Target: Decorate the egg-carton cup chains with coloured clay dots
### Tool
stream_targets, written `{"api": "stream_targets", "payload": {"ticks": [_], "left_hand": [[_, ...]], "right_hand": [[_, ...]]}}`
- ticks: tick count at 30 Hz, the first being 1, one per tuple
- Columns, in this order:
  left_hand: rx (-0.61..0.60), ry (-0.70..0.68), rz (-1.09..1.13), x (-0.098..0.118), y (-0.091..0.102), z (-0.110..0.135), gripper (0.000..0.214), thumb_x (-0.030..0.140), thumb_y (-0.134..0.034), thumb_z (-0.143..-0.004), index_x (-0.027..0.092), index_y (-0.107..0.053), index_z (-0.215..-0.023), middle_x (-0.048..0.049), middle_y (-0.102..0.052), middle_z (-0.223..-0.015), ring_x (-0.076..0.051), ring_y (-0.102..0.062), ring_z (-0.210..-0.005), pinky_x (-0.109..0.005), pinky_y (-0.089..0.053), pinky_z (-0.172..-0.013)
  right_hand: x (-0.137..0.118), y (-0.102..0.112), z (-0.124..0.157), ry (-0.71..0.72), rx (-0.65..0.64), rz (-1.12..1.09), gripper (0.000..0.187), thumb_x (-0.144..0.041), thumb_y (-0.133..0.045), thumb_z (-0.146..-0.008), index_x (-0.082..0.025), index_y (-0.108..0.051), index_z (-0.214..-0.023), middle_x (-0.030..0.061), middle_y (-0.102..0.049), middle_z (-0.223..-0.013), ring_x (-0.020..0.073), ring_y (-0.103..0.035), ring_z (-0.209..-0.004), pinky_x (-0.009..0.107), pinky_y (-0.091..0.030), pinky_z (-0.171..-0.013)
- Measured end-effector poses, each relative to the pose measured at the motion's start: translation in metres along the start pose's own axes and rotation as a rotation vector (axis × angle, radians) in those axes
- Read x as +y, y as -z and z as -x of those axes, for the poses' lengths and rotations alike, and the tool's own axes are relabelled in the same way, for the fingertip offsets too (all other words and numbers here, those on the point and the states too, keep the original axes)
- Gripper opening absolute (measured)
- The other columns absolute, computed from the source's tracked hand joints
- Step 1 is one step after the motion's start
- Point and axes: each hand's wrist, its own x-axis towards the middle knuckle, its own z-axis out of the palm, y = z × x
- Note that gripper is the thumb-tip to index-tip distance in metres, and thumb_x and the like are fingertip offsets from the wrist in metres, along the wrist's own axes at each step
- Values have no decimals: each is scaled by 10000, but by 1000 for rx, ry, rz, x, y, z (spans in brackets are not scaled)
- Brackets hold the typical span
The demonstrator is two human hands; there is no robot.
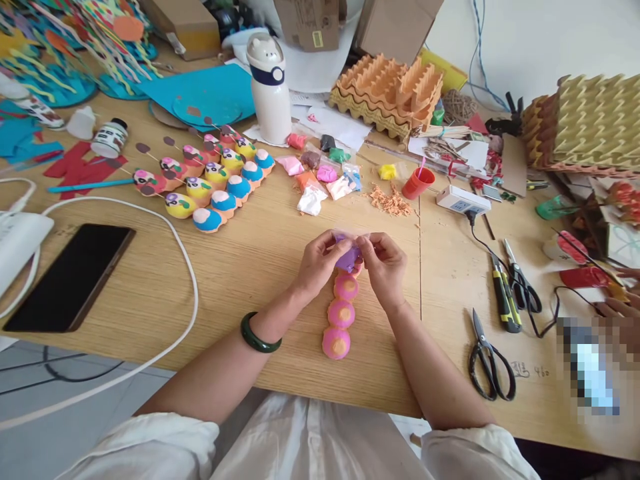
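Observation:
My left hand (319,261) and my right hand (384,265) meet over the wooden table (260,267), fingers pinched together on a small lump of purple clay in a clear bag (349,256). A green bangle (259,335) circles my left wrist. Just under my hands lies a row of pink painted egg-carton cups with orange centres (341,315), running toward me. The top cup is partly hidden by my fingers.
Painted yellow, blue and pink cups on sticks (210,183) lie at the left, with a black phone (71,277) and white cable (185,267). Clay bags (320,177), a white bottle (269,90), a red cup (417,183), scissors (489,360), a knife (504,299) and egg trays (387,90) surround me. Another person's hand (617,307) shows at the right.

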Motion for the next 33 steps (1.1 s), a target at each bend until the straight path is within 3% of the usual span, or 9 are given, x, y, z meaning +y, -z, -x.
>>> {"api": "stream_targets", "payload": {"ticks": [4, 7, 11, 16, 20, 23, 27, 30, 33], "left_hand": [[98, -67, -80, 1, 2, -2, 247, 448, -746, -865, 216, -717, -786, -4, -749, -759, -178, -731, -795, -290, -596, -759], [81, -111, -94, 2, 4, -1, 250, 435, -718, -898, 215, -736, -779, -3, -743, -733, -169, -721, -766, -280, -584, -749], [61, -128, -153, 2, 4, 0, 224, 417, -733, -921, 200, -782, -892, -32, -821, -883, -161, -717, -795, -265, -563, -740], [-7, -88, -110, 2, 4, 1, 302, 487, -781, -901, 198, -765, -986, -52, -826, -977, -181, -743, -882, -261, -597, -768], [-39, -89, -130, 6, 3, 3, 355, 530, -811, -909, 195, -708, -964, -17, -749, -822, -110, -616, -595, -222, -512, -524], [-30, -25, -20, 4, 2, 3, 451, 557, -871, -860, 197, -701, -1071, -1, -742, -847, -89, -576, -512, -220, -472, -423], [39, 79, 106, -3, 2, -2, 529, 537, -947, -791, 162, -738, -1100, -39, -811, -900, -148, -739, -660, -242, -619, -559], [49, 86, 126, -7, 3, -4, 511, 560, -935, -803, 145, -770, -1052, -77, -855, -955, -213, -822, -790, -332, -716, -744], [20, 65, 98, -9, 4, -4, 560, 593, -908, -827, 144, -791, -1140, -86, -870, -990, -255, -847, -829, -395, -744, -789]], "right_hand": [[-1, -1, -1, -38, -91, -4, 422, -625, -906, -810, -251, -720, -749, -4, -707, -690, 138, -598, -572, 290, -489, -544], [-2, 0, 0, -33, -137, 39, 478, -655, -861, -858, -250, -675, -683, -15, -656, -621, 134, -560, -553, 279, -450, -526], [-3, 1, 1, -32, -87, 37, 527, -690, -811, -902, -245, -650, -671, -40, -581, -573, 114, -456, -529, 273, -404, -519], [0, 1, -3, -134, -1, -73, 525, -707, -867, -825, -240, -668, -690, -46, -574, -586, 103, -454, -510, 261, -393, -476], [4, 1, -6, -156, -20, -120, 497, -690, -914, -770, -232, -722, -751, -48, -600, -599, 92, -456, -504, 244, -380, -456], [5, 1, -7, -161, -22, -138, 508, -686, -920, -765, -225, -710, -736, -66, -554, -550, 80, -428, -476, 243, -380, -457], [6, 3, -12, -193, 79, -193, 513, -686, -921, -750, -217, -715, -746, -68, -552, -555, 79, -430, -482, 241, -388, -453], [9, 5, -15, -234, 43, -234, 505, -667, -937, -735, -214, -716, -760, -63, -576, -593, 75, -429, -500, 235, -380, -453], [13, 6, -17, -263, -12, -249, 554, -683, -960, -696, -219, -658, -697, -68, -546, -572, 73, -403, -491, 237, -358, -438]]}}
